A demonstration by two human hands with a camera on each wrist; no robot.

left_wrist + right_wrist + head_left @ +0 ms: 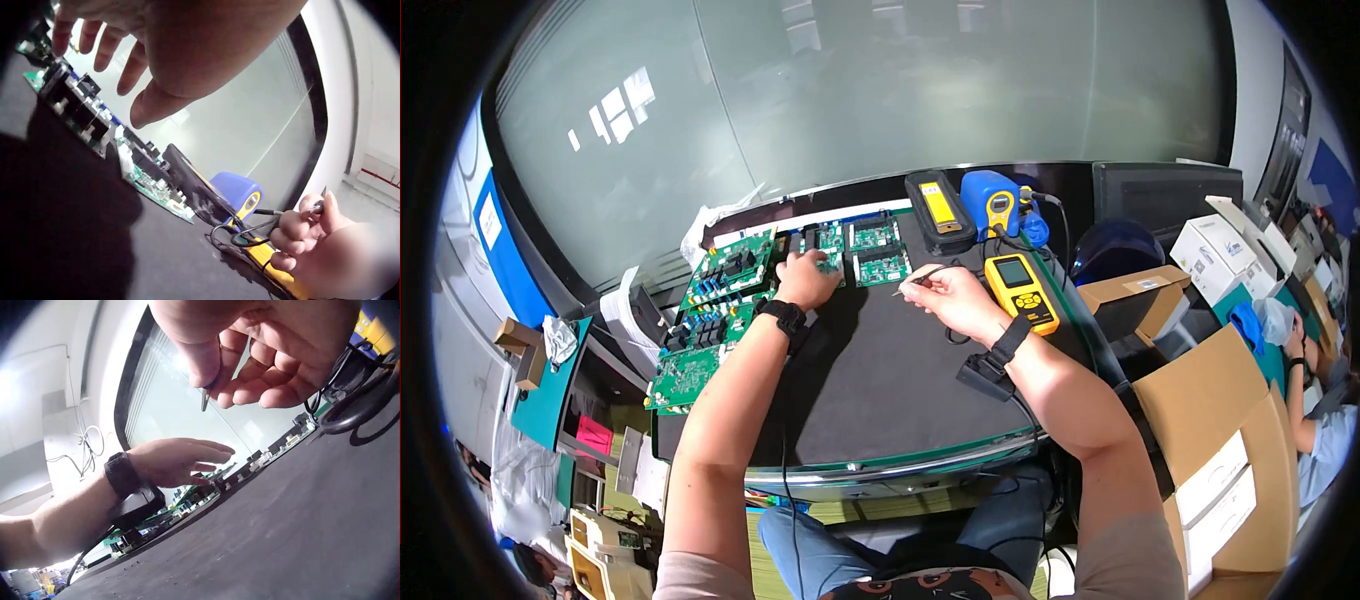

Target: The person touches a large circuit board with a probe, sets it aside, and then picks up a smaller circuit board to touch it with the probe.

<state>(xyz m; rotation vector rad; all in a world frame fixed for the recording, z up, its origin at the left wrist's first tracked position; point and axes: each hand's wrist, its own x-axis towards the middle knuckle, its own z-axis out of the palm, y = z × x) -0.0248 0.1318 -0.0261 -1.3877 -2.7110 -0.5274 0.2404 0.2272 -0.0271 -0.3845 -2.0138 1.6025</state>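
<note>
The left hand point(805, 281) is over a green circuit board point(830, 238) at the back of the dark mat, its fingers extended and spread in the left wrist view; whether they touch the board cannot be told. Between thumb and fingers, the right hand point(956, 300) pinches a thin dark probe point(205, 399) with a metal tip. That hand is above the mat, right of another green board point(882, 265) and left of a yellow handheld meter point(1022, 292). A dark cable runs by the right hand.
Several stacked green boards point(690, 375) line the mat's left side. A blue and yellow station point(990, 200) and a black case with a yellow item point(941, 212) stand at the back. An open cardboard box point(1215, 400) is at the right. Cables trail from both wrists.
</note>
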